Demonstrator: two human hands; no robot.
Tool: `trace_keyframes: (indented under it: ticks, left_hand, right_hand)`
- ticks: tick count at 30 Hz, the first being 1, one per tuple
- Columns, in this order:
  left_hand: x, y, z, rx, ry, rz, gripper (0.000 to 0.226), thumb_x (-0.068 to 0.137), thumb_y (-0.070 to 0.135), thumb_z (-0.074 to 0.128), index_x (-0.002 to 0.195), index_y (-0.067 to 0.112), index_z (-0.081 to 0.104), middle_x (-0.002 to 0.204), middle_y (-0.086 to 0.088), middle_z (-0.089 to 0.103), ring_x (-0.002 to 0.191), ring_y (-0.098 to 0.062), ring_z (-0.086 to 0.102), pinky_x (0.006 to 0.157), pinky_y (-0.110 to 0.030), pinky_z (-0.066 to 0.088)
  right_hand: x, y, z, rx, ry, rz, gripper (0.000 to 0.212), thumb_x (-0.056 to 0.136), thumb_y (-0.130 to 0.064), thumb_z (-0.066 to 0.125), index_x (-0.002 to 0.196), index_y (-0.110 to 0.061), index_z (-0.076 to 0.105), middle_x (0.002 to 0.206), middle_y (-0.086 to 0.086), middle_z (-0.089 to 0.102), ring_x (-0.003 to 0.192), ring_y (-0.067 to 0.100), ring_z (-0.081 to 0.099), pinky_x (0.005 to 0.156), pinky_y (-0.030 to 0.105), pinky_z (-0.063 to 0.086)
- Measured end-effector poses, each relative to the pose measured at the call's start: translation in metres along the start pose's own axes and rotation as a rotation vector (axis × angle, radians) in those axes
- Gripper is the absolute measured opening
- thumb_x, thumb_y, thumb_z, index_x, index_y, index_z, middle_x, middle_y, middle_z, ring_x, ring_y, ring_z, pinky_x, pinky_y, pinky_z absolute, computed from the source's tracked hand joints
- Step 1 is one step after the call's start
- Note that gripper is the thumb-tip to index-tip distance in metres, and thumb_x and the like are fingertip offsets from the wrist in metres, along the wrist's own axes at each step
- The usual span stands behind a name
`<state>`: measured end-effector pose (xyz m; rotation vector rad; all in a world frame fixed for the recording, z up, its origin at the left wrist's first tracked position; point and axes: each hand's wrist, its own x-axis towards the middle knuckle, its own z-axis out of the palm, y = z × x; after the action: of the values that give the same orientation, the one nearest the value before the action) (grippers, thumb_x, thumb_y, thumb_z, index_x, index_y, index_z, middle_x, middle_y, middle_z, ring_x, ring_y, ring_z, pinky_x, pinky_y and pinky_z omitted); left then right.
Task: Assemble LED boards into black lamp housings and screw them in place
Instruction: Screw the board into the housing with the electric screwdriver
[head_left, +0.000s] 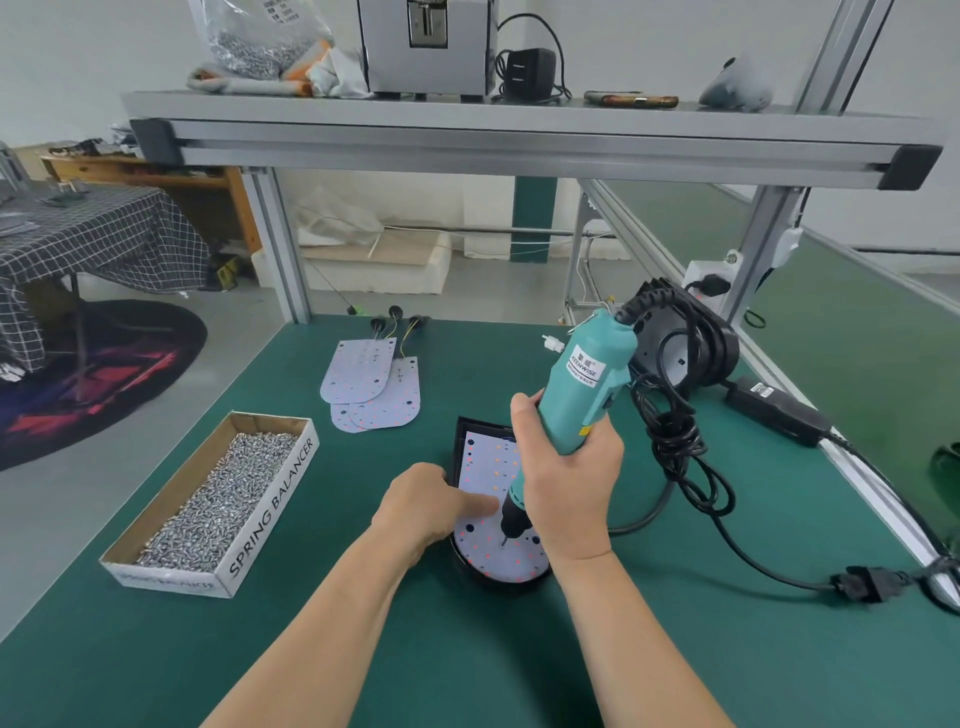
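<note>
Head view shows our right hand (569, 467) gripping the screwdriver (584, 384), its bit on the LED board (485, 470), which our left hand (421, 501) presses with a straight finger inside the black housing (498, 584); loose boards (363, 374) beyond are not yet housed.

- White round-ended LED board (485, 467) is sitting flat inside black plastic lamp housing (466, 423).
- Teal electric screwdriver (582, 384) is standing near-upright, bit tip touching that board.

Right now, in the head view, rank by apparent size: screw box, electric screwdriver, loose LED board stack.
1. screw box
2. electric screwdriver
3. loose LED board stack; farther away, so unsure.
</note>
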<state>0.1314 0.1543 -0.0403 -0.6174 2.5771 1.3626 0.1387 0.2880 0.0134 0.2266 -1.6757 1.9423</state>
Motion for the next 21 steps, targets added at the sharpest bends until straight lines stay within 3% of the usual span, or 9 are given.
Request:
trace_keyframes:
  ticks: [3, 7, 11, 13, 15, 18, 21]
  left_hand:
    - [-0.001, 0.001, -0.001, 0.004, -0.015, -0.003, 0.054, 0.054, 0.051, 0.079, 0.068, 0.015, 0.041, 0.070, -0.001, 0.047, 0.063, -0.022, 0.039, 0.062, -0.029, 0.030]
    - [-0.002, 0.003, -0.002, 0.016, -0.034, -0.018, 0.056, 0.049, 0.053, 0.079, 0.077, 0.009, 0.058, 0.078, -0.006, 0.061, 0.067, -0.023, 0.049, 0.065, -0.031, 0.037]
    - [-0.004, 0.005, -0.002, 0.028, -0.023, -0.020, 0.051, 0.057, 0.049, 0.084, 0.070, 0.015, 0.049, 0.073, 0.000, 0.052, 0.064, -0.022, 0.044, 0.063, -0.029, 0.033]
    - [-0.005, 0.005, -0.003, 0.014, -0.028, -0.027, 0.049, 0.059, 0.048, 0.084, 0.073, 0.013, 0.053, 0.075, -0.001, 0.056, 0.065, -0.022, 0.047, 0.063, -0.029, 0.035]
    - [-0.006, 0.005, -0.004, -0.001, -0.034, -0.036, 0.050, 0.058, 0.047, 0.084, 0.078, 0.008, 0.059, 0.080, -0.004, 0.062, 0.067, -0.022, 0.050, 0.063, -0.029, 0.037]
    - [-0.009, 0.007, -0.006, -0.011, -0.056, -0.043, 0.058, 0.057, 0.046, 0.082, 0.093, 0.002, 0.068, 0.096, -0.011, 0.072, 0.074, -0.023, 0.056, 0.066, -0.031, 0.041]
    - [-0.013, 0.008, -0.007, -0.023, -0.040, -0.034, 0.066, 0.053, 0.049, 0.079, 0.091, -0.001, 0.064, 0.088, -0.011, 0.067, 0.071, -0.022, 0.050, 0.066, -0.030, 0.038]
  right_hand:
    - [0.002, 0.002, 0.003, 0.019, -0.043, 0.009, 0.037, 0.079, -0.031, 0.071, 0.072, -0.002, 0.048, 0.057, -0.005, 0.046, 0.053, 0.015, 0.041, 0.051, 0.030, 0.040]
    - [0.007, 0.006, 0.000, 0.062, -0.016, 0.114, 0.044, 0.080, -0.023, 0.070, 0.071, 0.006, 0.038, 0.057, 0.006, 0.035, 0.053, 0.021, 0.032, 0.050, 0.034, 0.033]
    - [0.005, 0.005, 0.000, 0.074, -0.008, 0.126, 0.044, 0.080, -0.020, 0.070, 0.070, 0.007, 0.037, 0.056, 0.004, 0.033, 0.052, 0.020, 0.030, 0.048, 0.031, 0.031]
    - [0.004, 0.002, 0.000, 0.068, -0.007, 0.133, 0.044, 0.079, -0.021, 0.070, 0.071, 0.008, 0.038, 0.056, 0.003, 0.034, 0.052, 0.020, 0.032, 0.048, 0.032, 0.032]
    - [0.003, -0.001, -0.002, 0.062, -0.004, 0.133, 0.038, 0.080, -0.023, 0.071, 0.073, 0.005, 0.047, 0.055, 0.002, 0.041, 0.052, 0.019, 0.038, 0.050, 0.032, 0.037]
    - [-0.001, -0.010, -0.009, 0.070, 0.007, 0.074, 0.024, 0.081, -0.030, 0.072, 0.072, -0.013, 0.058, 0.058, 0.000, 0.050, 0.055, 0.019, 0.045, 0.054, 0.033, 0.044]
    - [0.004, -0.023, -0.016, 0.073, 0.051, -0.004, 0.022, 0.084, -0.031, 0.071, 0.072, -0.017, 0.059, 0.059, 0.001, 0.052, 0.057, 0.020, 0.049, 0.058, 0.032, 0.047]
